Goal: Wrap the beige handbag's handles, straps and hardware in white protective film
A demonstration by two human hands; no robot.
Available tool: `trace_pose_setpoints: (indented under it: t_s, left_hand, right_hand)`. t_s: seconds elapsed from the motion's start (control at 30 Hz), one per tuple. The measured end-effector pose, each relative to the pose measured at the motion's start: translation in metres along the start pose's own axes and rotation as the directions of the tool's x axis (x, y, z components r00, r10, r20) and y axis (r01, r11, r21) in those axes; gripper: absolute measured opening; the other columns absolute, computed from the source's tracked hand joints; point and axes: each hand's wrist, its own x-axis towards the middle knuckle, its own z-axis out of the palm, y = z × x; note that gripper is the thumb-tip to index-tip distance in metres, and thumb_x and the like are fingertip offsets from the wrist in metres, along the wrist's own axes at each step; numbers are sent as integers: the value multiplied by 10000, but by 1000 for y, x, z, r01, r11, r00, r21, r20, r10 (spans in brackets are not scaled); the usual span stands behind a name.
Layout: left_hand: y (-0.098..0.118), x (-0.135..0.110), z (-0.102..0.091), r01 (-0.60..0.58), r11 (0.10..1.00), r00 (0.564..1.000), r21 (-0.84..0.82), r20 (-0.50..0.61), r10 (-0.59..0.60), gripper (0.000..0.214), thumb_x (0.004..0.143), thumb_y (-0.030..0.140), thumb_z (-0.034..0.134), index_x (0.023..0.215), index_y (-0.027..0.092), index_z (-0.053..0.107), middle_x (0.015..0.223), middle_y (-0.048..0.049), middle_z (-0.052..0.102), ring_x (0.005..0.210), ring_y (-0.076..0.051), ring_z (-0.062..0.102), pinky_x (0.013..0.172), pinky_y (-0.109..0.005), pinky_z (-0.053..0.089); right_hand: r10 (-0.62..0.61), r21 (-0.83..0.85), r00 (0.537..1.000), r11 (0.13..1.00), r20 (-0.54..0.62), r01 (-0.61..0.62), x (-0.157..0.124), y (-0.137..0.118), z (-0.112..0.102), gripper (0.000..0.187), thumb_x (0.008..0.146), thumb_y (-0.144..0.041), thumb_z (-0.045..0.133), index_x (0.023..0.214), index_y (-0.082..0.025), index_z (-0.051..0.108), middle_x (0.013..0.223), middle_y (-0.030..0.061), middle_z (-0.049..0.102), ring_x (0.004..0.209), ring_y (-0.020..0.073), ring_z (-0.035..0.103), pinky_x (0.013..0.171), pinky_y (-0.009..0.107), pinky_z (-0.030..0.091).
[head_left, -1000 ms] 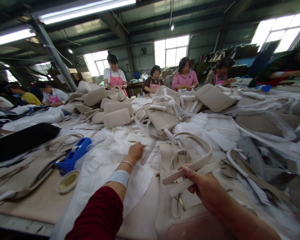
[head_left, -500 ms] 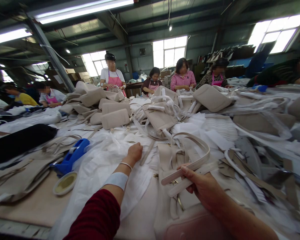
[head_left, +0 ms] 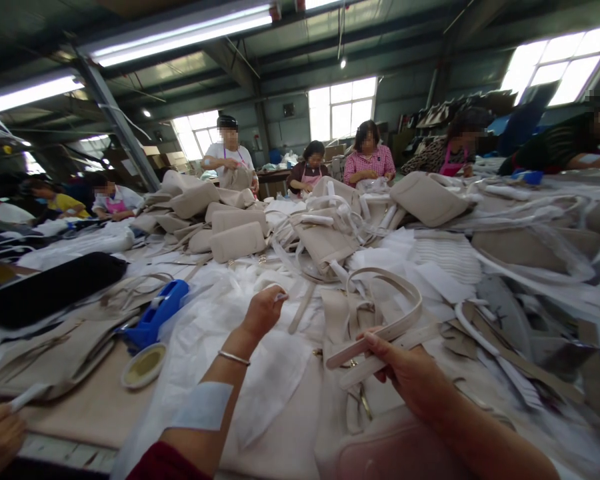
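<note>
My right hand [head_left: 400, 367] is closed round the ends of a beige strap [head_left: 405, 293], which arches up in a loop. Beneath it lies a beige handbag [head_left: 333, 393] with gold-coloured metal fittings. My left hand [head_left: 265, 310] is raised over the white wrapping sheets [head_left: 195, 360], fingers pinched on a small white piece [head_left: 281, 297] whose kind I cannot make out. A narrow beige strip [head_left: 303, 308] lies just right of that hand.
A blue tape dispenser [head_left: 155, 317] and a round tape roll [head_left: 144, 365] are on the left. Another person's hand [head_left: 0, 433] enters at lower left, by a beige bag [head_left: 55, 353]. Beige bags [head_left: 237, 241] pile up ahead; several people work beyond.
My left hand has turned and lifted slightly, and the white piece now shows in its fingers. The other person's hand has appeared at lower left. My right hand keeps its grip on the strap.
</note>
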Motion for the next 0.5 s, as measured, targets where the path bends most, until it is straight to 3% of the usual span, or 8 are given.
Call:
trace_pose_setpoints:
  t_s: [0.13, 0.3, 0.4, 0.5]
  left_hand:
    - [36, -4, -5, -110, 994, 994, 3, -15, 110, 167, 908, 169, 460, 887, 193, 624, 874, -72, 686, 835, -198, 631, 775, -301, 478]
    - [58, -2, -14, -157, 987, 987, 17, -37, 158, 167, 861, 108, 483, 803, 190, 617, 802, -73, 662, 747, -200, 613, 684, -304, 462]
    - [80, -1, -21, -187, 982, 978, 4, -92, 186, 176, 903, 151, 463, 794, 185, 596, 781, -72, 644, 728, -197, 600, 662, -303, 450]
    - [105, -2, -23, -265, 963, 958, -47, -123, 258, 176, 936, 236, 480, 787, 201, 566, 768, -41, 633, 716, -174, 591, 659, -279, 448]
  right_hand:
    - [-42, -160, 999, 986, 14, 44, -3, -6, 2, 400, 757, -533, 742, 865, -148, 728, 703, 42, 655, 614, 165, 568, 537, 276, 461]
    - [-137, -256, 990, 956, 30, 140, -6, -9, 3, 344, 773, -510, 724, 860, -177, 737, 866, 63, 714, 868, 253, 629, 784, 352, 486]
    - [-148, -278, 988, 948, 54, 157, -5, -5, 1, 360, 783, -524, 709, 897, -184, 736, 937, 67, 718, 960, 277, 625, 887, 393, 462]
    - [-123, -271, 989, 952, 78, 140, -3, 0, 0, 397, 777, -523, 719, 999, -194, 729, 1034, 82, 711, 1025, 296, 612, 892, 413, 470]
